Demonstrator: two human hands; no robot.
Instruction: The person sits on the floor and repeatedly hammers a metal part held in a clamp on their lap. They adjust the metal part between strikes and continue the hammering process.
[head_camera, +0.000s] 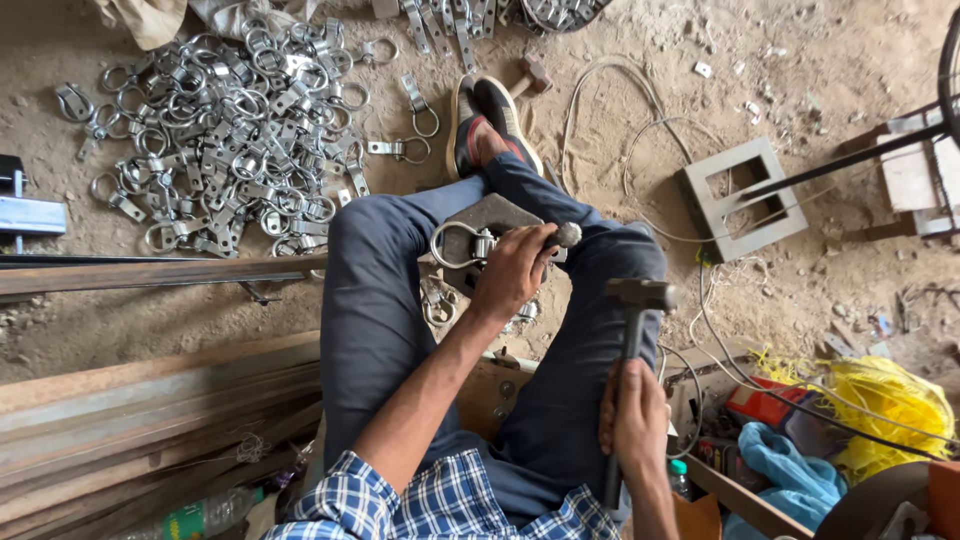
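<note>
Big heap of grey metal ring-and-strap clamps (225, 130) upper left. Centre frame: flat grey steel plate (490, 215) bearing one ring clamp (462, 244), left hand (515, 272) fingers clamped on it. Right hand (633, 418) lower right, fist closed round black-handled hammer (630, 335).

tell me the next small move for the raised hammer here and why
Probably bring the hammer down onto the round-headed punch. The right hand holds the hammer lifted clear beside the knee, while the left hand steadies the punch over a ring hasp resting on the metal block. Tool and workpiece look lined up, with nothing between them.
</note>
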